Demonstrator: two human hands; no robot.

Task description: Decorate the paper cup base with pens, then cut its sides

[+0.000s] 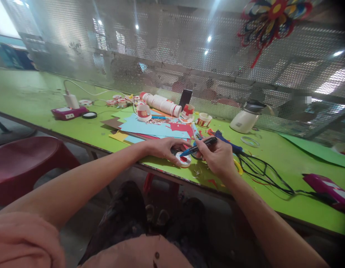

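Near the table's front edge, my left hand [168,149] grips a small round white disc [184,159] by its rim; a red patch lies on the disc's face. My right hand [218,156] is closed around a blue-and-black marker [199,146], its tip at or just over the red patch. Sheets of light blue paper [144,126] lie behind my left hand, with a red paper piece [181,127] on top. A glue gun [224,139] with a dark blue body rests just beyond my right hand.
Cut paper cups [144,112], a long roll of stacked cups [161,104] and a phone [186,99] stand at the back. A white kettle [246,117] is to the right. Black cable [264,173] runs to a purple power strip [327,190]. Another power strip [69,112] is left.
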